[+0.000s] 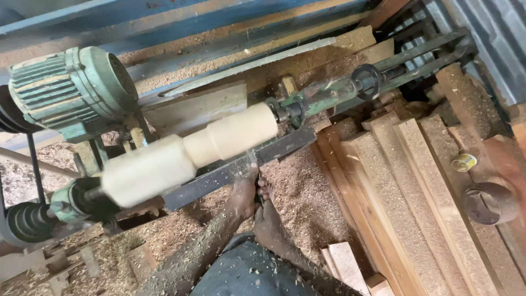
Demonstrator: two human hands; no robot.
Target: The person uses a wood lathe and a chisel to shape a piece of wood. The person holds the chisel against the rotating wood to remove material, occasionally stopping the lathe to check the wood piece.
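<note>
A pale wooden workpiece (pixel 189 153) spins, blurred, between the lathe's green headstock (pixel 68 203) and the tailstock (pixel 323 98). It is thick on the left and stepped to a narrower cylinder on the right. A dark metal tool rest (pixel 219 175) runs along its front. My left hand (pixel 245 193) and my right hand (pixel 268 216) are pressed together just below the rest, both closed around a thin turning tool (pixel 255 164). Its tip meets the narrower part of the wood, and chips fly off there. Most of the tool is hidden by my fingers. Sawdust coats both forearms.
A green electric motor (pixel 71 93) sits at the upper left, with a belt down to a pulley (pixel 22 222). Sawdust-covered planks (pixel 416 197) are stacked to the right. A brown round object (pixel 490 203) and a small yellow piece (pixel 464 162) lie on them. Corrugated metal (pixel 493 33) stands behind.
</note>
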